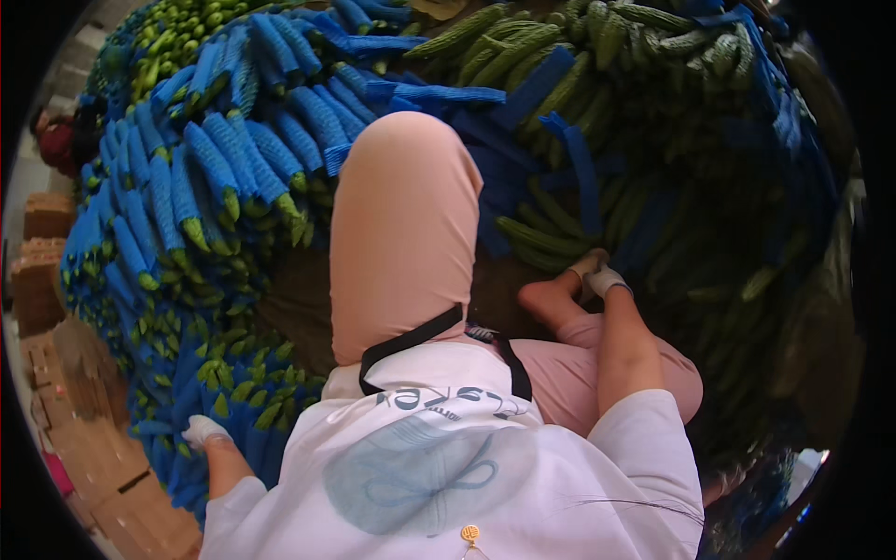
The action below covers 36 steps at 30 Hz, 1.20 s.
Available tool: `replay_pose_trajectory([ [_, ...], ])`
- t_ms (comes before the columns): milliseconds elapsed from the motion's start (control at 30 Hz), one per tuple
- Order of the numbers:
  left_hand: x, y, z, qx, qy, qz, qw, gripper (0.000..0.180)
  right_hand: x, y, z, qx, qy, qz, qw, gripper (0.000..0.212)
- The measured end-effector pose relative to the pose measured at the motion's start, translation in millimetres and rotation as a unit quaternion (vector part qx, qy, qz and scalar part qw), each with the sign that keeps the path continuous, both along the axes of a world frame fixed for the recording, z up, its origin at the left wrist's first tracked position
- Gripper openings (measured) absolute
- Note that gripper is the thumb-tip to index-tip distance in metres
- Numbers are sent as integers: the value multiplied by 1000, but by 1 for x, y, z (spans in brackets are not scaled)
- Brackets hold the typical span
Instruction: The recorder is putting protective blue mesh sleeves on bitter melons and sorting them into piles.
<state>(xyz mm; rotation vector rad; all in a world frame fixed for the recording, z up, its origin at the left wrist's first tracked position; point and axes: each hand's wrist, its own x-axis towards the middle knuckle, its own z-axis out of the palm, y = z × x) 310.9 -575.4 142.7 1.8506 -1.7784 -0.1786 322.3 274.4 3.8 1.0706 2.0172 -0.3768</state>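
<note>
A person in pink trousers sits between netted and bare green gourds, white-gloved hands spread wide.

The left hand point(206, 432) is at the edge of the stacked netted gourds point(213, 159), its fingers seemingly bent, though whether they grip anything cannot be told; the right hand point(609, 279) is by the bare foot point(541, 301), near the loose gourds point(534, 252), its finger spread and any hold too small to make out. As a judgement, good handling means holding a gourd round its middle and drawing the net along evenly, so the ridges neither snag nor bruise. Blue net sleeves each wrap one gourd, green tips poking out; a loose sleeve point(582, 177) lies rightward. Cardboard boxes point(93, 443) stand left, contents unseen.
</note>
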Motion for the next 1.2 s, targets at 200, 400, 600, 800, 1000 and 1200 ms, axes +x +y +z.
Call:
replay_pose_trajectory([
  [200, -190, 104, 129, -125, 148, -490, 850, 46, -11, -17, 10, 40, 63, -110, 991, 76],
  [400, -273, 411, 176, 120, 273, -848, 439, 34, -2, -5, 17, 45, 120, -130, 983, 51],
  [600, -207, 619, 153, 177, 22, -983, 40, 30, 13, 2, 20, 108, 59, -74, 990, 56],
  [800, -187, 672, 98, 177, -74, -979, -73, 33, 9, 5, 24, 107, 116, -161, 974, 59],
  [1000, -182, 684, 65, 171, -116, -978, -39, 32, 13, 21, -15, -53, 444, -425, 787, 67],
  [1200, -180, 685, 51, 174, -130, -975, -40, 33, 13, 28, -27, 3, 432, -490, 757, 67],
])
